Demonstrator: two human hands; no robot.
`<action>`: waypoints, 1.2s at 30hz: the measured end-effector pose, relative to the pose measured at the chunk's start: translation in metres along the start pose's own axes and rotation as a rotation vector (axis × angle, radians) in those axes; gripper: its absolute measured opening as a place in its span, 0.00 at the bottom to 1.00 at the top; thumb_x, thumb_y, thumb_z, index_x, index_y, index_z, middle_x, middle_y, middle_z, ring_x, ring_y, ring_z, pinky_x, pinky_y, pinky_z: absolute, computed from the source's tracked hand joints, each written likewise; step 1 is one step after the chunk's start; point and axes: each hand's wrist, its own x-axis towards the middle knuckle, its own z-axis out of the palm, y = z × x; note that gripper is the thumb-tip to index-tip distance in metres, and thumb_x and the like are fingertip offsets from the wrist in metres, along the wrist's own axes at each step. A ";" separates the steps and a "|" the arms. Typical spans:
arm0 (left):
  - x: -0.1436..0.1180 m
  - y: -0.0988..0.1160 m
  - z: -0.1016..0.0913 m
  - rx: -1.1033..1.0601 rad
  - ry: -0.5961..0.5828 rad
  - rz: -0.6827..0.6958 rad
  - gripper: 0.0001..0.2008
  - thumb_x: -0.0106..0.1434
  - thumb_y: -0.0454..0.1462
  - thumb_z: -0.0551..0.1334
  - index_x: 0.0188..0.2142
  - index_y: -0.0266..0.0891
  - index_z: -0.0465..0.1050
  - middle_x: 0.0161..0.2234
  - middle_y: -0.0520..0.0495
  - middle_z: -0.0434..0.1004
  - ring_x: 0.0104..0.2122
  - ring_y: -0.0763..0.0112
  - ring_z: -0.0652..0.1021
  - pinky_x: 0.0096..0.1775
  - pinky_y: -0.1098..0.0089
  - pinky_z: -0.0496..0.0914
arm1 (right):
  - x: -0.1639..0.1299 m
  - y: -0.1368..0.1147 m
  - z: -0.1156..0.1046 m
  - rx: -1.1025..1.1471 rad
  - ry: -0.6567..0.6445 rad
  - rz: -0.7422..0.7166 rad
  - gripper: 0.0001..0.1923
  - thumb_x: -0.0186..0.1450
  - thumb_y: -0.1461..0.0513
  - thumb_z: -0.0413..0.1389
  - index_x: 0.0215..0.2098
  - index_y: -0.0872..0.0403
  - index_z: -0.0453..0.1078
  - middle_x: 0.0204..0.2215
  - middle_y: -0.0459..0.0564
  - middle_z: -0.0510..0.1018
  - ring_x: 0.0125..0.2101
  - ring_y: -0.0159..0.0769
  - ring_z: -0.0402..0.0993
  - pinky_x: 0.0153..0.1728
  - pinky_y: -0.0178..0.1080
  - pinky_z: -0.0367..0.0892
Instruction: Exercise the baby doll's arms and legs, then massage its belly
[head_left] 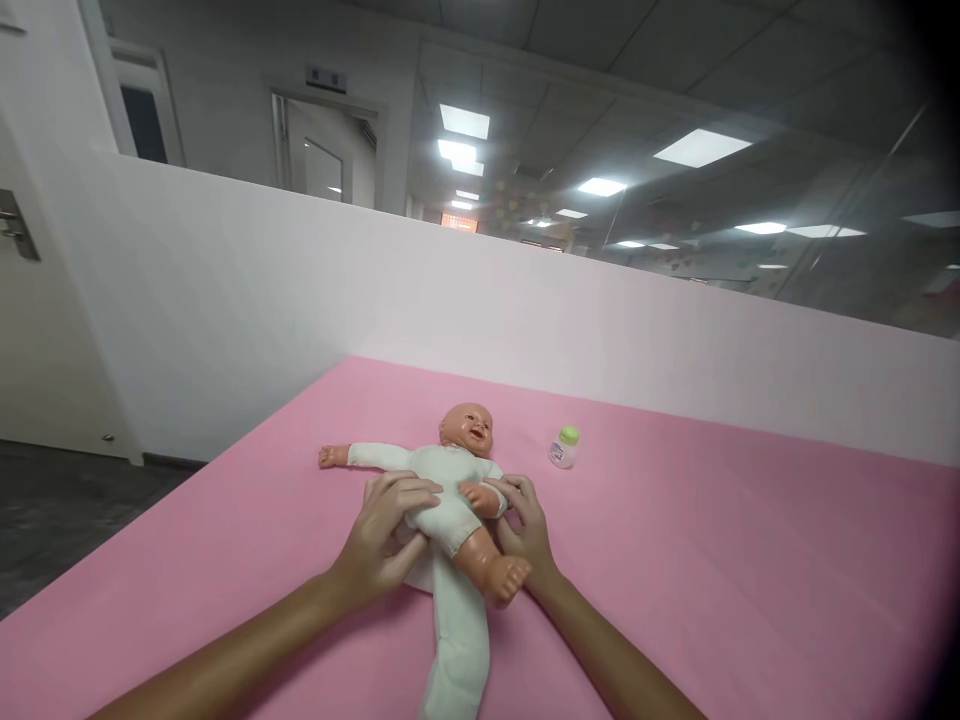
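Observation:
A baby doll [442,468] with a plastic head and a white cloth body lies on its back on a pink tabletop [690,560]. My left hand [386,525] is curled around the doll's hip and belly, with the fingers on top and the thumb low. At the opposite side, my right hand [525,525] grips the doll near its bent arm; part of those fingers is hidden behind the arm and raised leg. One plastic foot [506,580] sticks up towards me. A long white cloth piece [461,640], shaped like a leg, runs from under the doll towards the front edge.
A small bottle [562,450] with a green cap stands to the right of the doll's head. Behind the table runs a low white partition [525,310]. At the left are the table's side edge and a door [52,330] with a metal handle.

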 end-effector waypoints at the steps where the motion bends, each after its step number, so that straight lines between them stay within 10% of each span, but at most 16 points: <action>1: 0.000 -0.001 0.000 0.004 -0.010 -0.001 0.20 0.64 0.27 0.57 0.54 0.43 0.68 0.50 0.42 0.79 0.53 0.56 0.74 0.54 0.54 0.67 | -0.001 0.001 0.000 -0.009 -0.008 -0.008 0.22 0.65 0.67 0.54 0.54 0.45 0.76 0.47 0.52 0.72 0.51 0.46 0.71 0.53 0.49 0.69; 9: 0.009 0.003 -0.016 -0.213 -0.110 -0.062 0.22 0.58 0.26 0.54 0.50 0.41 0.70 0.55 0.41 0.73 0.55 0.56 0.74 0.56 0.54 0.70 | 0.001 0.002 -0.008 0.070 0.080 0.006 0.14 0.61 0.64 0.59 0.45 0.50 0.69 0.49 0.53 0.74 0.53 0.46 0.71 0.56 0.51 0.67; 14: 0.031 0.007 -0.053 -0.355 -0.516 -0.161 0.21 0.58 0.28 0.56 0.51 0.42 0.69 0.49 0.44 0.78 0.47 0.58 0.78 0.49 0.61 0.75 | 0.009 0.009 -0.016 0.200 0.107 0.094 0.19 0.58 0.60 0.65 0.46 0.51 0.68 0.53 0.56 0.75 0.57 0.49 0.71 0.57 0.51 0.68; 19: 0.050 0.016 -0.084 -0.398 -0.842 -0.043 0.17 0.64 0.32 0.59 0.52 0.45 0.73 0.48 0.46 0.79 0.48 0.58 0.78 0.52 0.63 0.73 | 0.014 0.017 -0.019 0.365 0.173 0.288 0.19 0.58 0.55 0.64 0.46 0.51 0.71 0.39 0.51 0.80 0.36 0.44 0.78 0.41 0.46 0.75; 36: 0.036 0.004 -0.071 -0.348 -1.207 -0.079 0.30 0.49 0.28 0.68 0.52 0.50 0.77 0.55 0.52 0.79 0.70 0.48 0.59 0.69 0.51 0.57 | 0.021 0.021 -0.014 0.855 0.381 0.674 0.16 0.57 0.56 0.70 0.39 0.52 0.72 0.30 0.46 0.81 0.30 0.37 0.79 0.25 0.34 0.74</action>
